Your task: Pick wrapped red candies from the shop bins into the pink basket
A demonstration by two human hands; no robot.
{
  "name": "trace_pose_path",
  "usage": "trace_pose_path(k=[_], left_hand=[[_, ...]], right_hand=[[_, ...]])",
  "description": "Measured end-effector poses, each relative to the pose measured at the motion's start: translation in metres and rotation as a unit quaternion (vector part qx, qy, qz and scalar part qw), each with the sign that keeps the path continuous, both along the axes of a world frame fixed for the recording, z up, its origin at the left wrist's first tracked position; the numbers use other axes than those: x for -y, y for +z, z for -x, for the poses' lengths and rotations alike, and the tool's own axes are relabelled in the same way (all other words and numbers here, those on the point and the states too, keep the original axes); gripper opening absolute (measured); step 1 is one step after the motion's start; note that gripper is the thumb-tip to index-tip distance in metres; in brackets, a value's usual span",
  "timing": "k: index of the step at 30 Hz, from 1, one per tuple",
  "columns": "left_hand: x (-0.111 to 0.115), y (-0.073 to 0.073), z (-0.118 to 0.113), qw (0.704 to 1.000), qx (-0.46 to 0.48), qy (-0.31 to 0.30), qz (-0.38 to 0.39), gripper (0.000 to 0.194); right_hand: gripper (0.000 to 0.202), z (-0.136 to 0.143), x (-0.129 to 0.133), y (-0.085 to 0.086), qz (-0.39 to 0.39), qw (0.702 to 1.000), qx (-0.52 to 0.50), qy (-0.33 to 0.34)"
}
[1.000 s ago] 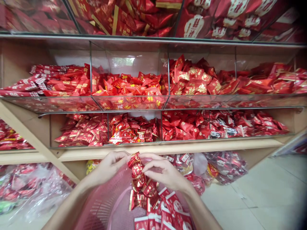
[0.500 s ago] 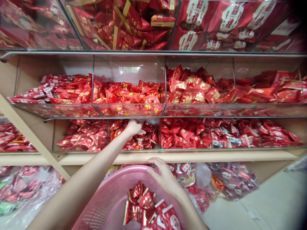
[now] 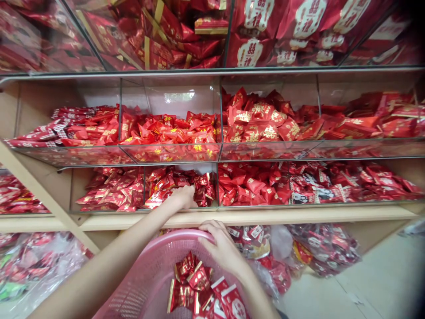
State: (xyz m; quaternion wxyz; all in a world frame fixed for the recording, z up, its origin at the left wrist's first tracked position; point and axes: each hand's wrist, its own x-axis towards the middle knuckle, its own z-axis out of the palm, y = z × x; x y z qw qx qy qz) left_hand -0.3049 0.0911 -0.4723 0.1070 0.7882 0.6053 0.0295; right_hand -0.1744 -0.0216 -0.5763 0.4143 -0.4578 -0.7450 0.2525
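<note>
Head view: mid-frame, our left hand (image 3: pixel 183 198) reached into a bin (image 3: pixel 202 168) of red packets (image 3: pixel 205 188) (we couldn't tell its grip); our right hand (image 3: pixel 223 246) clasped the pink basket (image 3: pixel 162 254), bottom centre, where several foil packets (image 3: pixel 200 279) lay; plenty remained shelved.

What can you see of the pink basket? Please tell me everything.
The basket is pink and looks like plastic, with a curved rim and small holes in its wall. It is open on top, in front of the shelves; its near part is out of view. Red packets lie inside. The right hand grips its rim.
</note>
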Motion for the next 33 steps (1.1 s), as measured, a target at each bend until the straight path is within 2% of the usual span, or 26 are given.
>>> trace_pose_path(k=[3,6,14,21,27,33], left_hand=[[0.003,-0.003,-0.01,0.999,-0.052,0.014,0.008,0.058],[0.0,-0.004,-0.013,0.997,-0.075,0.017,0.022,0.062],[-0.008,-0.01,-0.006,0.998,-0.048,0.036,0.015,0.042],[-0.014,-0.005,0.008,1.0,-0.008,0.016,0.005,0.017],[-0.016,-0.001,0.009,0.999,-0.023,0.014,-0.031,0.026],[-0.003,0.017,-0.004,0.993,-0.107,0.037,-0.042,0.035]], right_hand=[[0.013,0.0,0.0,0.001,-0.001,1.0,0.004,0.001],[0.013,0.0,0.0,0.0,-0.002,1.0,0.007,0.001],[0.013,0.002,0.0,-0.001,-0.004,1.0,0.014,0.0],[0.013,0.001,0.001,-0.002,-0.007,1.0,0.012,0.0],[0.013,0.001,0.0,-0.001,-0.005,1.0,0.016,-0.002],[0.012,0.001,0.002,0.001,-0.006,1.0,0.019,0.001]])
